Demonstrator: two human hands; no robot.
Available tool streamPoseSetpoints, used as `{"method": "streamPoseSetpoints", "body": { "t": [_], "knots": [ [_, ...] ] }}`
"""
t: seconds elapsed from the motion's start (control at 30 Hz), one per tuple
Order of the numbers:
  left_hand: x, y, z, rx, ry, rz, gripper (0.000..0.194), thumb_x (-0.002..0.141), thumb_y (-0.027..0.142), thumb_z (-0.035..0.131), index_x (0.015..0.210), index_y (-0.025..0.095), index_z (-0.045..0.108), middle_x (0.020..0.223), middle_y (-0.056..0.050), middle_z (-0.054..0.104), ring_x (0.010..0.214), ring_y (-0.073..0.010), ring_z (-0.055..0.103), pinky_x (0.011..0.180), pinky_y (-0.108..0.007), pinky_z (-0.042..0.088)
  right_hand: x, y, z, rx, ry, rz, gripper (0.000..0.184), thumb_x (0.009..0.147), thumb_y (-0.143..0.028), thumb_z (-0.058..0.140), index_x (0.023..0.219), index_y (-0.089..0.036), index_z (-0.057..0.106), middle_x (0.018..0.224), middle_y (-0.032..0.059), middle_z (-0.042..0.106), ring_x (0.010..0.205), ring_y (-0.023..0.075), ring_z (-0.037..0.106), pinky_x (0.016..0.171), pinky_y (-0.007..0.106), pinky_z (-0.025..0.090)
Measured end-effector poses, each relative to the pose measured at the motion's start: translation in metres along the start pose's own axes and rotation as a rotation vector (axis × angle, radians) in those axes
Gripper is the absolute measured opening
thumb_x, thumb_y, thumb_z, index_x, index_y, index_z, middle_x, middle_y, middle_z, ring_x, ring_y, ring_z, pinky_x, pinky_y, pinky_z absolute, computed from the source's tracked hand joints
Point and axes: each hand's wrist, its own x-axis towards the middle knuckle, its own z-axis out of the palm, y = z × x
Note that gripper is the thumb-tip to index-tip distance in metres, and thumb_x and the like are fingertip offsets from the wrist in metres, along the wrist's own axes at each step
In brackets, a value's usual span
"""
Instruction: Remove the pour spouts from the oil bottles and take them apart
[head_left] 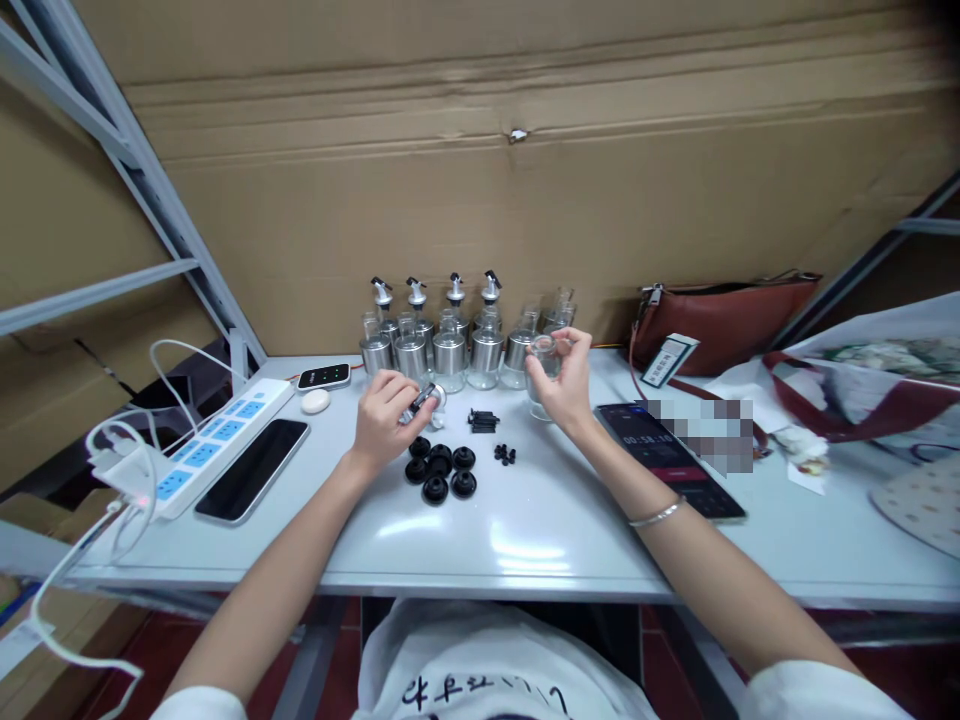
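Observation:
My left hand [390, 412] is closed around a silver-and-black pour spout [426, 400], held above the table. With thumb and fingers, my right hand [564, 375] grips a glass bottle [543, 352] by its upper part; its base appears to be at the tabletop. Behind my hands, several glass bottles with steel sleeves [448, 352] stand in rows, and some at the back carry pour spouts [455, 288]. Round black stoppers [435, 488] lie in a cluster below my left hand. To their right are thin black pieces [484, 420] and tiny black caps [505, 455].
On the left of the table [480, 560] are a power strip [217, 440], a dark phone [253, 468], a small device [324, 376] and a round white object [316, 401]. A phone showing a timer [667, 460] and a brown bag [727, 325] lie right. Cardboard [420, 200] stands behind.

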Motion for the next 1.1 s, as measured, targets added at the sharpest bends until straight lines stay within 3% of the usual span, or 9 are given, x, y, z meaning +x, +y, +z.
{"method": "streamPoseSetpoints", "body": {
  "t": [0.17,0.3,0.47,0.63,0.73,0.87,0.97,1.1],
  "knots": [
    [0.0,0.002,-0.001,-0.014,-0.004,0.026,0.015,0.083,0.02,0.056,0.069,0.018,0.051,0.071,-0.003,0.059,0.075,-0.0166,0.048,0.068,-0.031,0.043,0.001,0.01,0.002,-0.003,0.029,0.011,0.037,0.08,-0.025,0.048,0.111,-0.019,0.03,0.103,0.0127,0.055,0.093,0.0218,0.058,0.081,0.039,0.049],
    [0.0,0.001,-0.001,-0.025,-0.017,0.012,0.014,0.085,0.021,0.054,0.072,0.018,0.052,0.073,-0.003,0.06,0.076,-0.0167,0.049,0.069,-0.031,0.044,0.003,0.008,-0.003,-0.266,0.033,-0.176,0.041,0.08,-0.026,0.051,0.118,-0.018,0.038,0.117,0.0162,0.048,0.114,0.0293,0.046,0.094,0.049,0.041],
    [0.0,0.001,-0.001,-0.029,-0.034,-0.006,0.011,0.086,0.024,0.054,0.077,0.018,0.054,0.079,-0.004,0.06,0.079,-0.0172,0.051,0.071,-0.032,0.045,0.006,0.005,-0.01,-0.449,-0.043,-0.292,0.014,0.084,-0.024,0.05,0.095,-0.019,0.058,0.109,0.0131,0.047,0.093,0.0256,0.053,0.083,0.045,0.048],
    [-0.001,0.0,0.0,-0.046,-0.075,-0.04,0.01,0.088,0.026,0.051,0.083,0.018,0.055,0.085,-0.005,0.06,0.082,-0.0176,0.052,0.073,-0.032,0.045,0.004,0.011,-0.007,-0.487,-0.161,-0.326,0.024,0.081,-0.023,0.052,0.103,-0.018,0.058,0.129,0.0148,0.038,0.1,0.0272,0.051,0.089,0.049,0.046],
    [-0.001,0.0,0.001,-0.049,-0.098,-0.042,0.011,0.088,0.026,0.051,0.083,0.018,0.054,0.085,-0.005,0.059,0.082,-0.0176,0.052,0.073,-0.032,0.046,0.0,0.016,-0.002,-0.489,-0.156,-0.289,0.026,0.08,-0.014,0.045,0.102,-0.017,0.058,0.131,0.0147,0.033,0.101,0.0253,0.05,0.086,0.047,0.049],
    [0.0,0.001,0.002,-0.072,-0.128,-0.022,0.009,0.086,0.023,0.052,0.08,0.017,0.053,0.084,-0.006,0.058,0.081,-0.0173,0.051,0.072,-0.031,0.046,-0.002,0.021,0.003,-0.514,-0.137,-0.242,0.036,0.077,-0.007,0.038,0.105,-0.017,0.057,0.118,0.0146,0.043,0.101,0.0258,0.049,0.083,0.044,0.05],
    [0.0,0.002,0.003,-0.099,-0.142,-0.044,0.005,0.085,0.021,0.051,0.081,0.016,0.051,0.084,-0.006,0.057,0.08,-0.016,0.053,0.071,-0.029,0.047,-0.003,0.02,0.003,-0.564,-0.202,-0.262,0.04,0.077,-0.007,0.039,0.113,-0.013,0.056,0.109,0.0163,0.05,0.106,0.0283,0.047,0.089,0.046,0.046],
    [-0.001,0.004,0.004,-0.151,-0.181,-0.105,0.001,0.083,0.018,0.049,0.083,0.017,0.049,0.082,-0.003,0.055,0.072,-0.0121,0.055,0.065,-0.023,0.048,-0.003,0.017,0.003,-0.616,-0.263,-0.276,0.044,0.078,-0.014,0.045,0.121,-0.009,0.051,0.115,0.0198,0.052,0.111,0.0313,0.046,0.089,0.047,0.045]
  ]
}}
